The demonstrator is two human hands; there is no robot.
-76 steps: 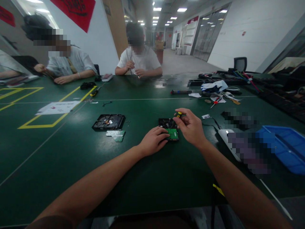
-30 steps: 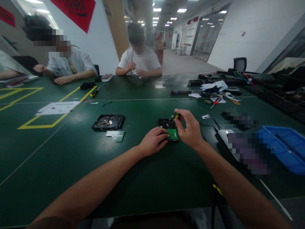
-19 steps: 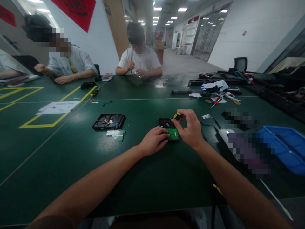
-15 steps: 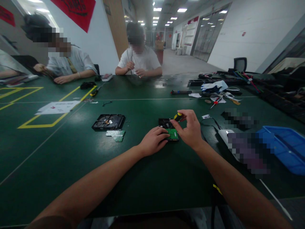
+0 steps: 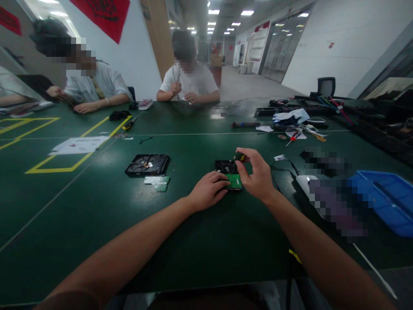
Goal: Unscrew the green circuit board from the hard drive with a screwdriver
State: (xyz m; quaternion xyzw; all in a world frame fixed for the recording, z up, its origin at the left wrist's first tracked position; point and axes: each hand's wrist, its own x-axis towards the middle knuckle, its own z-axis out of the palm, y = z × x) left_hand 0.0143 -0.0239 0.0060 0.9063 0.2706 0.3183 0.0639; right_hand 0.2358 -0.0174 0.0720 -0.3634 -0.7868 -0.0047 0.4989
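Note:
A black hard drive [image 5: 222, 165] with a green circuit board [image 5: 235, 182] lies on the dark green table in front of me. My left hand [image 5: 208, 190] grips it from the left, fingertips over the board. In my right hand [image 5: 258, 175], thumb and fingers pinch the yellow-and-black handle of a screwdriver [image 5: 239, 156]. The tool stands above the drive, its tip too small to make out. Left of my hands lie a larger black drive [image 5: 147, 165] and a separate circuit board [image 5: 158, 183], with several tiny screws [image 5: 173, 164] beside them.
To the right are a blue tray [image 5: 383, 202], a pale blurred device [image 5: 318, 200] with a cable and a dark blurred item. Gloves [image 5: 290, 116], a red screwdriver [image 5: 293, 138] and cables lie farther back. Two people sit across the table; part of another shows far left.
My right fingers have shifted around the screwdriver handle, which looks turned, with less yellow showing. The left hand and the hard drive stay where they were.

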